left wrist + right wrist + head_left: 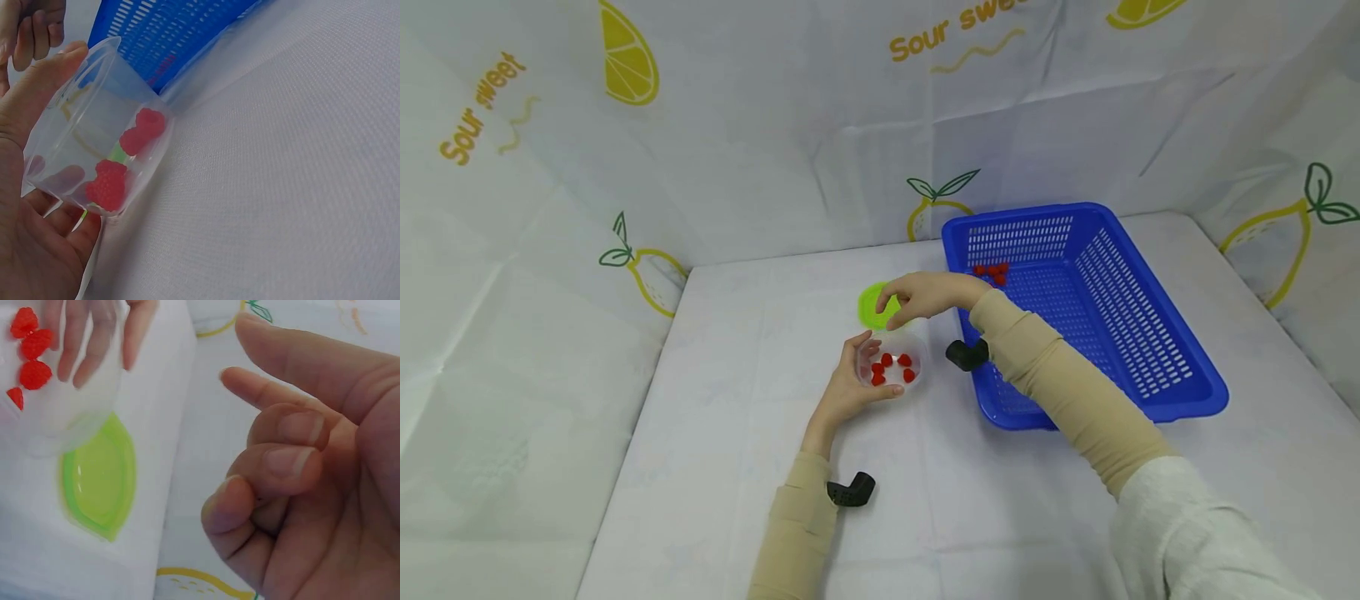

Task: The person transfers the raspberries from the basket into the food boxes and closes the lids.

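Note:
My left hand grips a clear plastic cup round its side, thumb on the near side. Several red raspberries lie at the bottom of the cup, showing through its wall in the left wrist view. Above the cup's far edge hovers my right hand, holding nothing. Its thumb and index finger stay extended and apart, while the other fingers curl loosely. A bright green lid lies on the table just beyond the cup, partly behind the right hand in the head view.
To the right stands a large blue basket with slotted walls; more raspberries sit in its far left corner. The right forearm crosses over the basket. White cloth covers the table, and a lemon-printed sheet hangs behind.

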Demonstrator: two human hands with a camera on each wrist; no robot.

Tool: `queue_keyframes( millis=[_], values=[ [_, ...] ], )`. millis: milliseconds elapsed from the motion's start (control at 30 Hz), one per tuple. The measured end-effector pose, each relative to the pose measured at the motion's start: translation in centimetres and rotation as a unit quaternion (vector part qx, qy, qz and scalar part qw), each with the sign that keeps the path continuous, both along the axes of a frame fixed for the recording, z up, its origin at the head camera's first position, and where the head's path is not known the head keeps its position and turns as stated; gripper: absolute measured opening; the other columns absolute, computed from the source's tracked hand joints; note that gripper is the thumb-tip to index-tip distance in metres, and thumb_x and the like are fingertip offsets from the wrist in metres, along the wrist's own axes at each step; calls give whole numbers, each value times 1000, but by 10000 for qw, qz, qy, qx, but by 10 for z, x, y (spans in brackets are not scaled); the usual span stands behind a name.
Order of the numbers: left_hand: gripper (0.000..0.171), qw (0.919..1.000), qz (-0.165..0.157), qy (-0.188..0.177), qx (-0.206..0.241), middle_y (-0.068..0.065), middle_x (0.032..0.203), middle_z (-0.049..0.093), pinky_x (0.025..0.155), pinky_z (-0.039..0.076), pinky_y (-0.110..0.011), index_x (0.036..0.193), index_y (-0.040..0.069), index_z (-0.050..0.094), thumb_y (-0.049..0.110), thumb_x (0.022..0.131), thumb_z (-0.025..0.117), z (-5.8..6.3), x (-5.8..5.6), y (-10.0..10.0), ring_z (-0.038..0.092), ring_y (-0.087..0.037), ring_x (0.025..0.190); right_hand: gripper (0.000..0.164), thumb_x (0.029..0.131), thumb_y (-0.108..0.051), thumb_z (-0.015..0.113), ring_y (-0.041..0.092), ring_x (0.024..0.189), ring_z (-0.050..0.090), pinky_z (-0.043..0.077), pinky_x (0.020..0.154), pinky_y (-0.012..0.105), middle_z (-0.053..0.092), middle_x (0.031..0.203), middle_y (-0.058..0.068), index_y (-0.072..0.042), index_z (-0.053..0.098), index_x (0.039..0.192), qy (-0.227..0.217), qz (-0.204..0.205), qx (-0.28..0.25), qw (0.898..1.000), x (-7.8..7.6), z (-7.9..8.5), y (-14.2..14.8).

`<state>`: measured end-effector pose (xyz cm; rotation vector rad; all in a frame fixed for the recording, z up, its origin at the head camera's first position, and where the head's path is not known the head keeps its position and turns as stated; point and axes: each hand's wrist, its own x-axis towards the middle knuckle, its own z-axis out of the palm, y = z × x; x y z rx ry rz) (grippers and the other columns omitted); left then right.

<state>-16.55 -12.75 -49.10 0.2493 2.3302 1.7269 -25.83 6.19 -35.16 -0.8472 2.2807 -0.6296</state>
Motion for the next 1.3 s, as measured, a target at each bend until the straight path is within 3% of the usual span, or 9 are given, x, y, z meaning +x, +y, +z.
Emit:
queue_keyframes(
  millis=[233,500,733,867,1033,1133,1300],
  values=[
    [100,9999,61,33,-128,3,142,42,116,26,-45,142,23,24,34,64,85,1,-2,1,36,-16,136,26,91,-29,60,16,61,39,36,58,27,41,68,0,-19,61,116,526,-713,-939,9916,-1,16,27],
    [97,9998,109,20,-172,4,141,43,116,25,-44,141,27,25,32,65,85,1,-3,1,36,-14,135,28,92,-35,56,13,51,30,35,56,30,36,66,0,-20,62,115,737,-1937,-1916,9593,-11,17,65],
    [97,9996,158,26,-218,8,138,44,116,25,-44,140,28,25,33,64,85,0,-3,0,37,-13,134,33,92,-36,56,13,53,32,36,58,32,35,66,-1,-17,59,119,743,-2558,-2278,9366,-13,8,85],
    [97,9995,182,73,-229,8,137,44,116,25,-45,140,29,25,34,64,85,-1,-2,1,38,-13,133,39,93,-36,55,14,55,33,35,57,31,35,64,-3,-13,55,124,733,-2895,-2404,9236,-17,-3,93],
    [96,9996,190,68,-197,8,138,44,115,26,-45,140,29,25,34,65,85,-2,-1,1,37,-14,133,42,91,-41,55,12,54,30,32,55,30,34,64,-3,-15,55,124,776,-3329,-2558,9043,-31,-32,104],
    [96,9997,187,49,-180,8,138,44,115,26,-45,140,29,25,34,65,84,-3,1,1,37,-14,133,42,92,-38,55,10,52,29,30,53,29,33,63,-4,-11,54,125,768,-3453,-2460,9024,-35,-44,108],
    [96,9996,190,129,-144,7,138,44,115,26,-46,140,29,25,34,65,84,-3,1,1,38,-15,133,42,93,-34,55,10,58,32,30,56,28,39,69,-2,-10,52,127,653,-3516,-2153,9087,-42,-63,114]
  ],
)
